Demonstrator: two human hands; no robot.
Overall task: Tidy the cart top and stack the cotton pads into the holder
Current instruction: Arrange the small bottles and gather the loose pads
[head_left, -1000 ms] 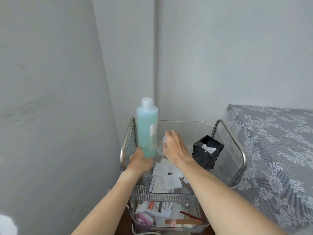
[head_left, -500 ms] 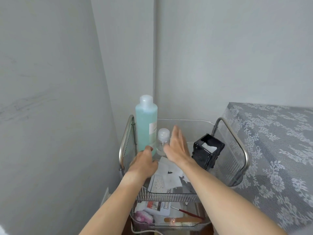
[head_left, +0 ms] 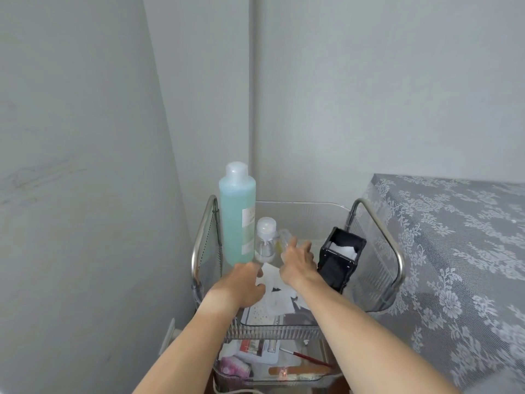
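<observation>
Several white cotton pads point(head_left: 277, 291) lie loose on the clear cart top point(head_left: 301, 211). The black holder point(head_left: 339, 264) stands at the right of the tray, tilted, with white pads point(head_left: 343, 247) in it. My left hand point(head_left: 241, 285) hovers over the loose pads just in front of the tall turquoise bottle point(head_left: 237, 214), fingers loosely curled and holding nothing. Between the pump bottle point(head_left: 266, 237) and the holder, my right hand point(head_left: 298, 263) grips a small clear bottle point(head_left: 284, 238).
Metal cart handles rise at the left point(head_left: 203, 223) and right point(head_left: 380, 226). The lower shelf point(head_left: 272, 365) holds a nail file, a red brush and small packs. A lace-covered table point(head_left: 454, 251) adjoins on the right. Walls close in at the left and behind.
My left hand let go of the turquoise bottle and drew back over the pads. My right hand left the pump bottle, shifted right and closed on the small clear bottle.
</observation>
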